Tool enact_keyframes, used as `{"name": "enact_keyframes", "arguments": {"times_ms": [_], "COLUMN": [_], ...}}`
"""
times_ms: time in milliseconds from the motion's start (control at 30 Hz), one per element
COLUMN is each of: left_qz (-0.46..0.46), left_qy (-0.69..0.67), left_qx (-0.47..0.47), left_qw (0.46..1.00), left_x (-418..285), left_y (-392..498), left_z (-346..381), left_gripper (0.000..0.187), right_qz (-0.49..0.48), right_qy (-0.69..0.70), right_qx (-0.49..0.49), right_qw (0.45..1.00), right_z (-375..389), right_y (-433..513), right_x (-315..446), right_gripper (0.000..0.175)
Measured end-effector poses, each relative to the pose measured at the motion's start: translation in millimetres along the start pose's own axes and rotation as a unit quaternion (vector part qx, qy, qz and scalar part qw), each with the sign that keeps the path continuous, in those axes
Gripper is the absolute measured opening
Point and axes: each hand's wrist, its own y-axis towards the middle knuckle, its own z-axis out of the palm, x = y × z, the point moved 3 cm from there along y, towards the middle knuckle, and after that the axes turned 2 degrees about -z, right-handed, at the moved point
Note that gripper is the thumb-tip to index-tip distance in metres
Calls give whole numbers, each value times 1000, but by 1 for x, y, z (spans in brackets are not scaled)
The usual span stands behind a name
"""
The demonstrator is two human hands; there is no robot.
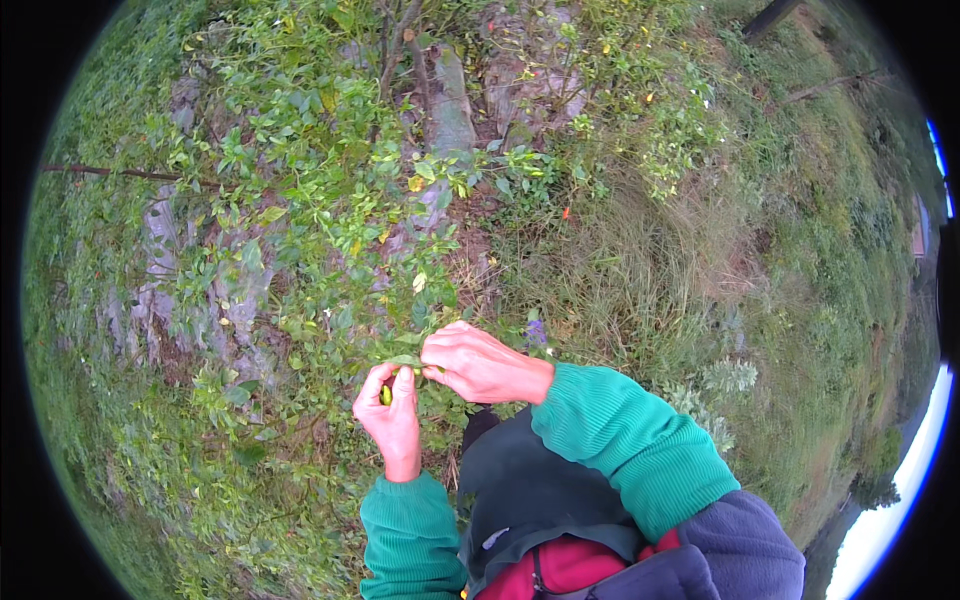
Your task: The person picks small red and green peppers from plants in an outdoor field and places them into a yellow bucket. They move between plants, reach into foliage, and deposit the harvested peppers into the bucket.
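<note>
My left hand is curled, with a yellow-green chili pepper showing inside its fingers. Its thumb and forefinger close at a leafy chili sprig, where a small bit of green shows between the hands. From the other side, my right hand pinches the same sprig, its fingertips almost meeting those of the left. What lies under the right fingers is hidden. Around both hands grow leafy chili plants bearing some yellowing leaves.
Weathered plastic mulch covers the soil between plants. A thin rod crosses the foliage at left, and woody stems rise at the top. Dry grass spreads to the right. A purple flower is beside my right wrist. A red chili hangs farther off.
</note>
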Motion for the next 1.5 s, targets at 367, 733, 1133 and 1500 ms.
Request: {"name": "enact_keyframes", "arguments": {"times_ms": [367, 733, 1133, 1500], "left_qz": [-65, -156, -143, -31], "left_qy": [-178, -449, -309, -103], "left_qx": [0, 114, 31, 24], "left_qw": [982, 872, 940, 994], "left_x": [7, -10, -75, -113], "left_y": [-4, 45, 87, 148], "left_z": [-5, -1, 50, 124], "left_gripper": [11, 26, 27, 16], "right_qz": [47, 131, 126, 44], "right_qy": [-91, 416, 623, 245], "right_qx": [-208, -265, -459, -265], "right_qw": [973, 860, 620, 932], "right_z": [23, -60, -106, -156], "right_y": [-9, -43, 35, 144], "right_x": [6, -81, -338, -158], "right_gripper": [15, 36, 42, 20]}}
